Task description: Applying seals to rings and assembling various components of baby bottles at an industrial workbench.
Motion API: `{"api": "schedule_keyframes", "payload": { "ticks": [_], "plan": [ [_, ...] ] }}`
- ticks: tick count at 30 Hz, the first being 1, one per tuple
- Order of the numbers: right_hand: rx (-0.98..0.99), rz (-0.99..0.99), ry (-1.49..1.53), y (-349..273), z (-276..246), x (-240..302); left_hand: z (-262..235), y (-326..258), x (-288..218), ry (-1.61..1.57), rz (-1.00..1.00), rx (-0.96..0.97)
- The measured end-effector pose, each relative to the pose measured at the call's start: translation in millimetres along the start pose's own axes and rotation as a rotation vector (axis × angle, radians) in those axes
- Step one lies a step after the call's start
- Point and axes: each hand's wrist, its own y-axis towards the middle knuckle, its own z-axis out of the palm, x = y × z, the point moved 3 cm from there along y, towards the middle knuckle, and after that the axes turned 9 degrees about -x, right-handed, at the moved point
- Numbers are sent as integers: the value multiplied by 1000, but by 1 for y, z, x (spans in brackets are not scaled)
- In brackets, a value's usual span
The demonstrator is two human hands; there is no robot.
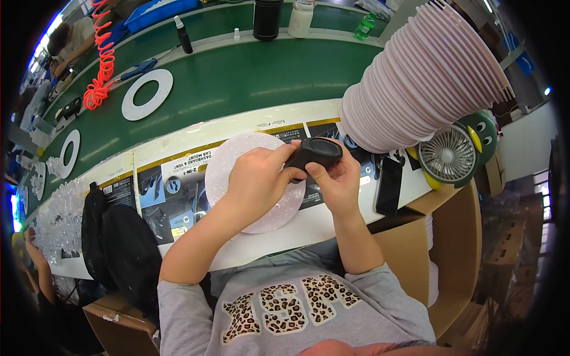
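Note:
Over a round, pale speckled disc [225, 160], both my hands hold a black rounded object [323, 151] with an oval recess in its broad end; its exact kind I cannot make out. My left hand [255, 178] grips its narrow left part with thumb and fingers. My right hand [339, 181] wraps the broad right end, thumb pressed on the near side. The disc lies flat on the white bench edge [237, 257], above printed packaging sheets [190, 193]. My forearms cover part of the disc.
A tall, leaning stack of pale pink discs [421, 77] stands at right, beside a small fan [446, 153] and a phone [389, 187]. An open carton [460, 237] is near right. Left are a black bag [127, 249], clear plastic pieces [59, 219] and a co-worker's arm [39, 261]. White rings [132, 98] lie on the green belt [249, 77].

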Motion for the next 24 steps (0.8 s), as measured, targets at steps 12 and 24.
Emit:
{"api": "schedule_keyframes", "payload": {
  "ticks": [12, 24],
  "plan": [
    [-3, -19, -53, 1, -3, 0, 5, -1, 4, 13, -40, 30],
    [9, -5, -6, 2, -4, 6, -2, 3, -5, 24, -89, 154]
  ]
}}
